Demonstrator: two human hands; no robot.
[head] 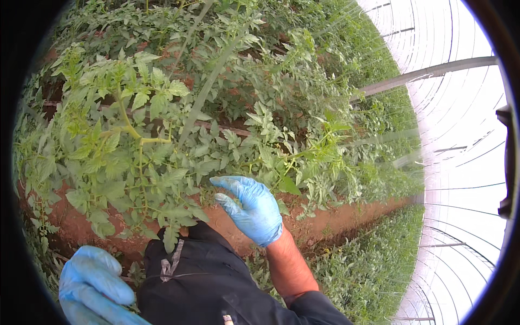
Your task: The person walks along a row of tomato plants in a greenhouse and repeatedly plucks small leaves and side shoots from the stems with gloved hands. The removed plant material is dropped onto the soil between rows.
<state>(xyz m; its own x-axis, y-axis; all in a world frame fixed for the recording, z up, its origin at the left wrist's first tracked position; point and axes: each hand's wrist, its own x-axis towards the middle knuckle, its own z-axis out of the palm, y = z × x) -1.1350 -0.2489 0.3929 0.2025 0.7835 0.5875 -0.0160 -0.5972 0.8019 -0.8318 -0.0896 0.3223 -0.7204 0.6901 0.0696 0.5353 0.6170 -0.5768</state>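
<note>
My right hand, in a blue disposable glove, is held out above the bare soil beside a row of tomato plants. A gap separates its thumb from its fingers, and I see nothing between them. Just beyond the fingertips are tomato leaves. At the lower left is my left hand, also gloved in blue, with its fingers bent; part of it is cut off by the picture's edge, and whether it holds anything is hidden. Between the hands, a leafy tomato plant with a thick forked stem leans over my dark clothing.
A strip of reddish soil runs between this row and more plants at the lower right. Pale strings slant up through the foliage. A support post reaches towards the greenhouse's film roof at the right.
</note>
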